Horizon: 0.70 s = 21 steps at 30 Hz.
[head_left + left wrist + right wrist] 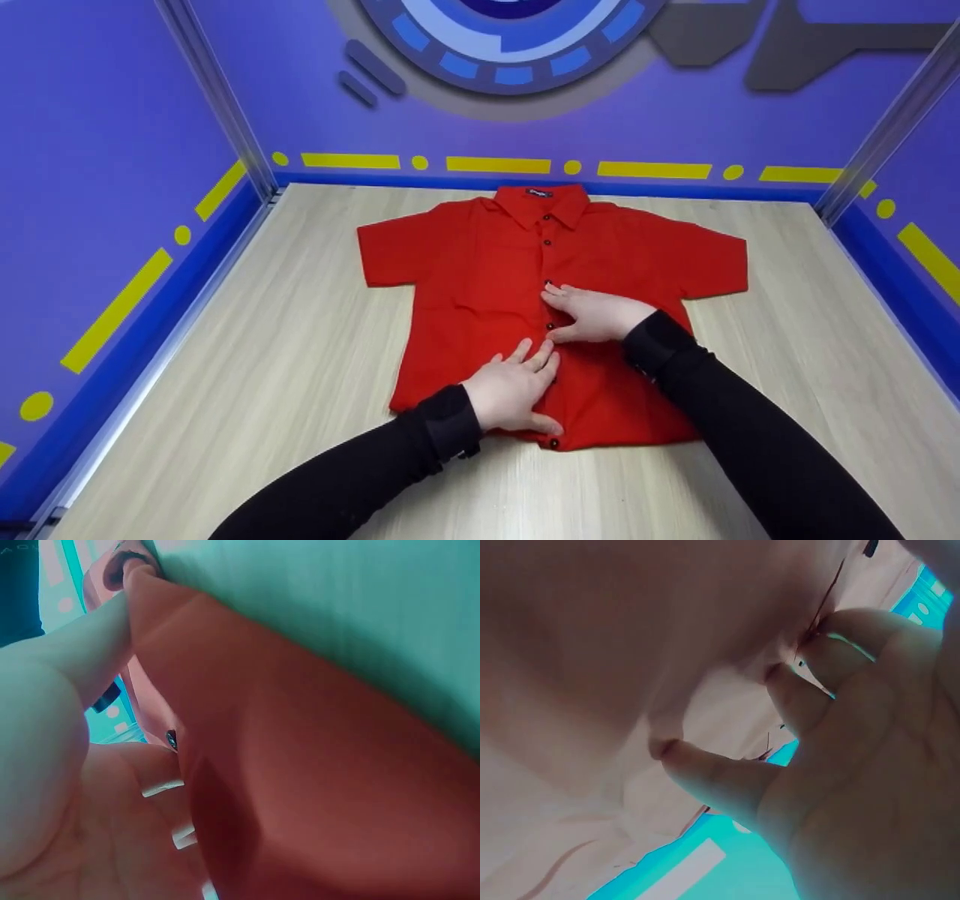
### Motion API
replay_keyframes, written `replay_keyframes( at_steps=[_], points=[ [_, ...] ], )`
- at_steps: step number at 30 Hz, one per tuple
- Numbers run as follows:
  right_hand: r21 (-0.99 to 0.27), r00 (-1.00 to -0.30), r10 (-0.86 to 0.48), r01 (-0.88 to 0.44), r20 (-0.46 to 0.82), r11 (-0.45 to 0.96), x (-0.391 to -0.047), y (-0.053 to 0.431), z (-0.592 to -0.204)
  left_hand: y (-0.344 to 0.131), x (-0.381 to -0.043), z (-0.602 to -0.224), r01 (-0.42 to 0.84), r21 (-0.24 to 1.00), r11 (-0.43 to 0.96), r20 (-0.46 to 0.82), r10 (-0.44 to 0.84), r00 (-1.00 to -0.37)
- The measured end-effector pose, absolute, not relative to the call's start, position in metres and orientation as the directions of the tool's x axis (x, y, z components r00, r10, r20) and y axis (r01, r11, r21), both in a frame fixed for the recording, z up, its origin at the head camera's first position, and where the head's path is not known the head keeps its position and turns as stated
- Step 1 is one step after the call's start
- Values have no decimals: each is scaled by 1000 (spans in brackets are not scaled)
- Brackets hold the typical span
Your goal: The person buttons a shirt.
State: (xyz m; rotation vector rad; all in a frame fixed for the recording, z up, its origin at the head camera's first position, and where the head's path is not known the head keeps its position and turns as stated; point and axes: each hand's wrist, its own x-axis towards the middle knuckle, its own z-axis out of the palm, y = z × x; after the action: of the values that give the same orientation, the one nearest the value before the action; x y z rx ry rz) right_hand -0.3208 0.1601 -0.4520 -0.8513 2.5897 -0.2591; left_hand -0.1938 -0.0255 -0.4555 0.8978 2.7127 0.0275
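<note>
A red short-sleeved button-up shirt (480, 262) lies front side up, its collar (517, 208) toward the back wall and its sleeves spread out. Dark buttons run down the middle of its front. My left hand (514, 390) rests on the lower front beside the button strip, fingers spread, thumb near the bottom button (553, 443). Slightly higher and to the right, my right hand (600, 315) touches the strip with extended fingers around a middle button (550, 326). In the right wrist view, its fingertips press into the cloth (652, 652).
The shirt lies on a pale wood-grain table (300, 315). Blue-purple panels with yellow dashes (499, 165) enclose the back and both sides, with metal posts (225, 105) at the corners. Black sleeves cover both forearms.
</note>
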Motion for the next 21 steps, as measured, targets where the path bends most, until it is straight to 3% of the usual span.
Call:
replay_keyframes(
  at_steps=[5, 12, 21],
  points=[
    [-323, -773, -618, -554, -143, 768, -323, 158, -456, -26, -193, -452, 585, 116, 802, -267, 593, -760],
    [-338, -780, -561, -468, -276, 817, -336, 159, -455, -28, -192, -452, 595, 115, 796, -248, 603, -758],
    [-219, -831, -472, -422, -294, 880, -342, 144, -456, -27, -188, -452, 623, 83, 778, -205, 625, -754]
  ],
)
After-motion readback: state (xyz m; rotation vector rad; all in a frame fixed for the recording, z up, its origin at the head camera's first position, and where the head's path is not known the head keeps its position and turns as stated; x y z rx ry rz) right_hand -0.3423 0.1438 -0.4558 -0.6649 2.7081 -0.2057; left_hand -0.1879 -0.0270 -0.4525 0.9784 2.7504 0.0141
